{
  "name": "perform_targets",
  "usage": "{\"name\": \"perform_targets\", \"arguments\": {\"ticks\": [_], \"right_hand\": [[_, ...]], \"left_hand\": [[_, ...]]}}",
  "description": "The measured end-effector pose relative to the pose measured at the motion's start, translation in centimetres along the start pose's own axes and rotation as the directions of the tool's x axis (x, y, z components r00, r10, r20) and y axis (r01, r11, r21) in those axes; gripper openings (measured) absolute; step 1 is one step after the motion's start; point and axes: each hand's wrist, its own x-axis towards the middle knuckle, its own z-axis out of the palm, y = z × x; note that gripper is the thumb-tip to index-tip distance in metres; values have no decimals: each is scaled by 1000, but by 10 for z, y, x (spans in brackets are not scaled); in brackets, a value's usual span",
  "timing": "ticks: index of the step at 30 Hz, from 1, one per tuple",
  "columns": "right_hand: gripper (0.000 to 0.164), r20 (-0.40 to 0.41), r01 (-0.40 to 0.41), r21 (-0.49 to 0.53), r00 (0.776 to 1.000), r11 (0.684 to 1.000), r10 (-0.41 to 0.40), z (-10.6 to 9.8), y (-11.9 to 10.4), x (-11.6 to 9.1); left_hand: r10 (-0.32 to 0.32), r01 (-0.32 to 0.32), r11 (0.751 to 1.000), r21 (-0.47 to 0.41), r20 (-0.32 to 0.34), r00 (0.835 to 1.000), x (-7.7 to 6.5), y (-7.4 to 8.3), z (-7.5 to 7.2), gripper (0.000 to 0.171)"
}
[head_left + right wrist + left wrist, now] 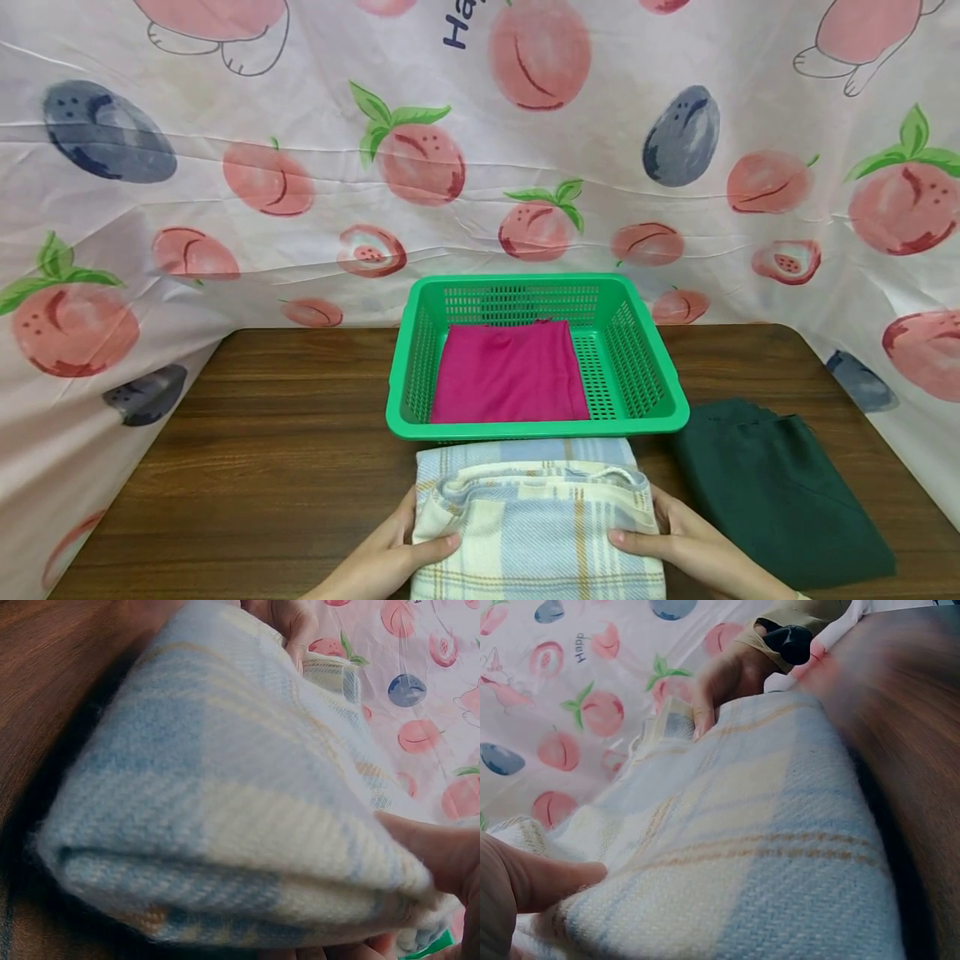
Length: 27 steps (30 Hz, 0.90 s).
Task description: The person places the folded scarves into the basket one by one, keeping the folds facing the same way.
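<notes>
A folded plaid scarf-like cloth in pale blue, cream and tan lies between both hands at the front of the table. My left hand grips its left side, thumb on top and fingers beneath. On the opposite side my right hand holds it the same way, thumb pressing the upper face. In the right wrist view the folded layers of the plaid cloth show at the near edge. The left wrist view has the left thumb resting on the woven surface. Fingers under the cloth are mostly hidden.
Just beyond the plaid cloth stands a green plastic basket, with a folded magenta cloth inside. A dark green folded cloth lies to the right on the brown wooden table. A fruit-print curtain hangs behind and at both sides.
</notes>
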Motion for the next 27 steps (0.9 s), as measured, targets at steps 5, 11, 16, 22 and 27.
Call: {"name": "perform_targets", "arguments": {"ticks": [5,11,16,22,27], "right_hand": [[74,20,14,15,1000,1000,-14,0,-3,-5],[76,22,-15,49,1000,999,14,1,-6,-10],[77,32,9,51,999,999,-10,2,-10,-14],[74,66,37,109,997,993,-44,2,-15,-17],[72,47,78,39,996,996,-80,2,-17,-17]], "left_hand": [[-5,5,1000,-17,7,1000,-2,5,1,78],[-17,17,1000,-5,2,1000,-5,8,2,79],[-10,10,1000,13,5,1000,-9,14,3,81],[0,-1,999,52,15,1000,-12,22,4,78],[2,-3,997,81,12,1000,-12,27,4,78]]}}
